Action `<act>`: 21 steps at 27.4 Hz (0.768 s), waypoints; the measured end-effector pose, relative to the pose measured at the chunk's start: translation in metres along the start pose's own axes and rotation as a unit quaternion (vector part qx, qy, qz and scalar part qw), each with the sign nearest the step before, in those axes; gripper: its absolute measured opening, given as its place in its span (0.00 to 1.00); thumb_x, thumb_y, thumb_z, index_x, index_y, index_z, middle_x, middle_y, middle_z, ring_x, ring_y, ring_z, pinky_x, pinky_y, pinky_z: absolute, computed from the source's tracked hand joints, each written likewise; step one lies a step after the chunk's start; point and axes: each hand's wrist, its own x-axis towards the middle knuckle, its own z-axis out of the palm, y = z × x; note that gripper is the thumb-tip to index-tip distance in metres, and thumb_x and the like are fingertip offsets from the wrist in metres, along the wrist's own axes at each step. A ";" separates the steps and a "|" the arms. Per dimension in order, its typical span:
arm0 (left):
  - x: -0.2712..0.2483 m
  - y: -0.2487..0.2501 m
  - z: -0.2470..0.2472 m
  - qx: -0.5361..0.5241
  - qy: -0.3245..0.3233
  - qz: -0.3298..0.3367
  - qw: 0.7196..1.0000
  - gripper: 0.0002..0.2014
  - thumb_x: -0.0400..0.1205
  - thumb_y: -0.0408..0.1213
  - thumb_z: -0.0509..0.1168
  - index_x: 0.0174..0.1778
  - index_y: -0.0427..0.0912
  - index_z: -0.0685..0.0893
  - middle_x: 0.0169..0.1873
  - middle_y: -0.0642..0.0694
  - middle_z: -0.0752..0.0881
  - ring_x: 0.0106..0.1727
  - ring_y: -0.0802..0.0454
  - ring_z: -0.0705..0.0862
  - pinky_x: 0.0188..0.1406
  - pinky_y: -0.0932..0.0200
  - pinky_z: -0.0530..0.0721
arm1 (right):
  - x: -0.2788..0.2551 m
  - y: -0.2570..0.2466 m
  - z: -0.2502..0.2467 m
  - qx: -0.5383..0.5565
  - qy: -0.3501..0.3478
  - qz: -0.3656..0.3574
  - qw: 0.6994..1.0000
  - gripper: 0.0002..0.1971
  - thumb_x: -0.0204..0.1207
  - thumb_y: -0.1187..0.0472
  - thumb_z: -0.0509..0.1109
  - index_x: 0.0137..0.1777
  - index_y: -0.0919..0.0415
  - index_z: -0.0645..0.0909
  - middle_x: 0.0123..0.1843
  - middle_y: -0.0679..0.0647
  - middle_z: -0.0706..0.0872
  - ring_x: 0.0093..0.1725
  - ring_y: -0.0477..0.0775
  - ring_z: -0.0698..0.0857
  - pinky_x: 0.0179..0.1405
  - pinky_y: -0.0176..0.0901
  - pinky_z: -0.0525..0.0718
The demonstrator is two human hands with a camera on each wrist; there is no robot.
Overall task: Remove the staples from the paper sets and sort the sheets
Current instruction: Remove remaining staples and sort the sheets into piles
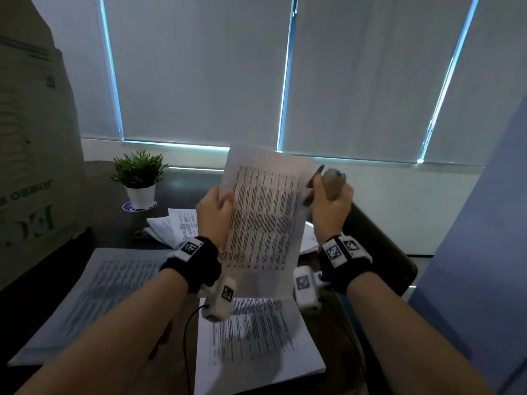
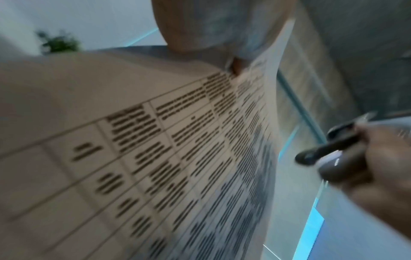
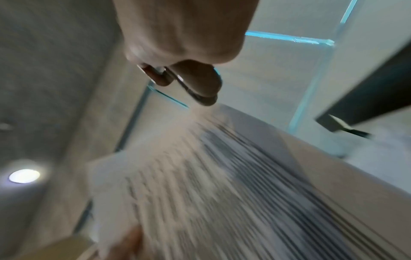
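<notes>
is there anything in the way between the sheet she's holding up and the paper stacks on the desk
Nothing visible blocks it. The left hand holds the sheet in the air above the desk, the right hand grips a dark tool beside it, and the near stack and left stack lie uncovered below.

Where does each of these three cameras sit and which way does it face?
Head: looks forward and down at the dark desk; both forearms, left hand, right hand.
Left wrist: looks along the left hand at the white printed paper sheet.
Right wrist: looks along the right hand, gripping a dark metal staple remover.
All share the sheet.
</notes>
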 end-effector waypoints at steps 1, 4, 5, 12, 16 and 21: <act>0.006 0.006 0.001 0.021 -0.019 0.022 0.999 0.09 0.83 0.35 0.62 0.37 0.39 0.77 0.33 0.44 0.82 0.34 0.46 0.81 0.33 0.50 0.83 | 0.013 -0.021 0.005 0.025 0.019 -0.034 0.999 0.20 0.70 0.42 0.78 0.49 0.58 0.83 0.49 0.63 0.88 0.42 0.58 0.87 0.41 0.47 0.87; 0.015 0.029 0.013 0.043 -0.083 0.067 0.993 0.09 0.84 0.38 0.63 0.43 0.36 0.82 0.36 0.42 0.86 0.38 0.44 0.85 0.37 0.51 0.85 | 0.048 -0.091 0.024 0.101 -0.003 -0.120 0.988 0.14 0.75 0.53 0.76 0.47 0.66 0.83 0.37 0.60 0.86 0.31 0.50 0.82 0.30 0.39 0.81; 0.015 0.037 0.018 0.046 -0.093 0.082 0.991 0.10 0.84 0.39 0.63 0.43 0.36 0.83 0.37 0.42 0.86 0.38 0.45 0.84 0.38 0.52 0.84 | 0.056 -0.109 0.031 0.106 -0.007 -0.119 0.987 0.10 0.78 0.57 0.75 0.45 0.65 0.82 0.35 0.58 0.86 0.29 0.49 0.82 0.29 0.38 0.81; 0.010 0.073 0.048 0.065 -0.145 0.130 0.979 0.10 0.81 0.34 0.63 0.35 0.36 0.81 0.31 0.43 0.84 0.33 0.50 0.79 0.32 0.58 0.73 | 0.067 -0.118 0.053 0.057 -0.083 -0.036 0.994 0.15 0.76 0.49 0.74 0.38 0.61 0.83 0.33 0.60 0.88 0.31 0.58 0.87 0.34 0.51 0.89; 0.010 0.082 0.062 0.080 -0.154 0.134 0.976 0.11 0.82 0.35 0.63 0.34 0.37 0.77 0.29 0.44 0.81 0.33 0.47 0.77 0.29 0.59 0.68 | 0.070 -0.120 0.049 0.070 -0.072 -0.046 0.994 0.18 0.78 0.52 0.74 0.33 0.65 0.81 0.26 0.61 0.83 0.24 0.58 0.82 0.25 0.46 0.82; 0.003 0.086 0.075 0.082 -0.166 0.121 0.975 0.09 0.83 0.36 0.63 0.38 0.37 0.76 0.33 0.42 0.82 0.35 0.48 0.77 0.27 0.63 0.67 | 0.075 -0.120 0.045 0.070 -0.062 -0.010 0.996 0.24 0.78 0.44 0.73 0.29 0.62 0.76 0.22 0.55 0.78 0.19 0.54 0.77 0.23 0.42 0.77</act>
